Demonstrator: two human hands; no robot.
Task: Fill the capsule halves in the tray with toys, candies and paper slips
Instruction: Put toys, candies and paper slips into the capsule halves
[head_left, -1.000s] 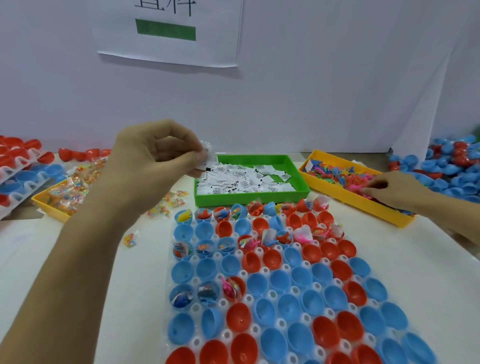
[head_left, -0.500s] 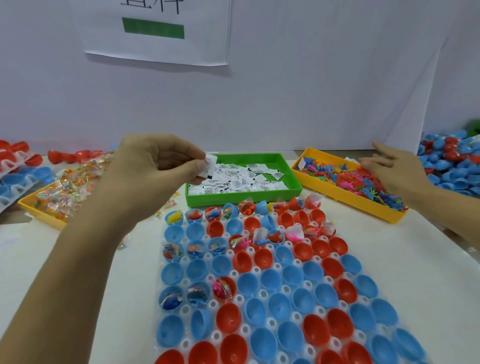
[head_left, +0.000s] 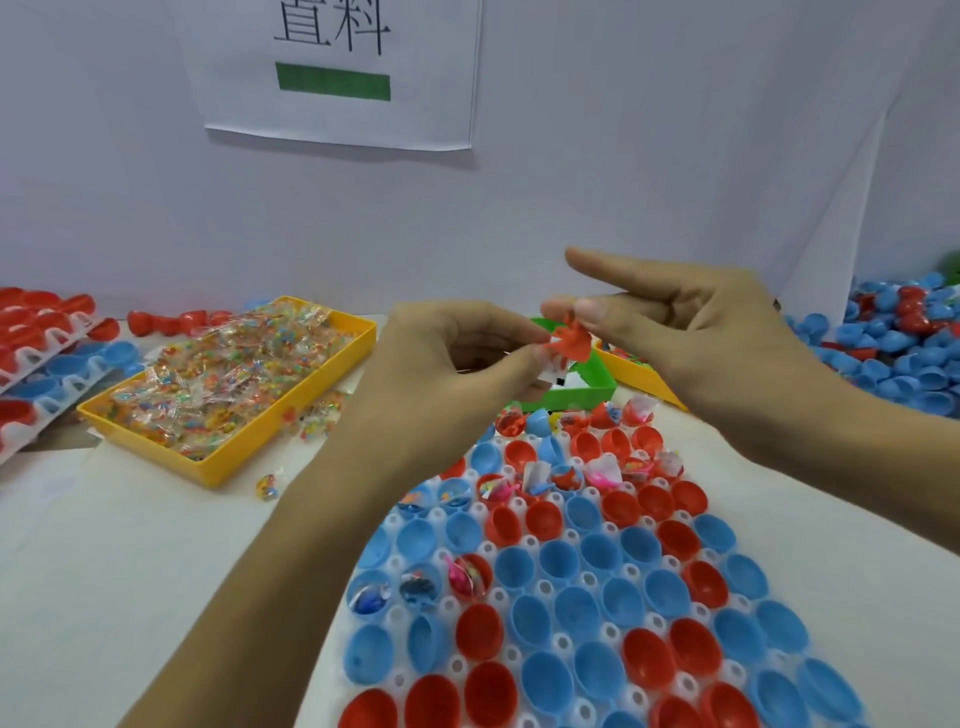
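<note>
A white tray (head_left: 566, 587) of red and blue capsule halves lies in front of me; several halves at its far end hold toys, candy and slips, the near ones are bare. My hands meet above the tray's far end. My right hand (head_left: 691, 332) pinches a small red toy (head_left: 571, 340) between thumb and middle finger, its index finger stretched out. My left hand (head_left: 447, 358) pinches a white paper slip (head_left: 553, 371) right beside the toy. The green slip bin (head_left: 582, 392) is mostly hidden behind my hands.
A yellow bin of wrapped candies (head_left: 228, 384) stands at the left, with loose candies (head_left: 270, 486) on the table near it. The yellow toy bin (head_left: 636, 376) peeks out behind my right hand. Trays of capsule halves (head_left: 41, 358) lie far left, a loose capsule pile (head_left: 904, 343) far right.
My right hand left the toy bin and came to the middle with a red toy. My left hand kept its slip and met it. The view turned left.
</note>
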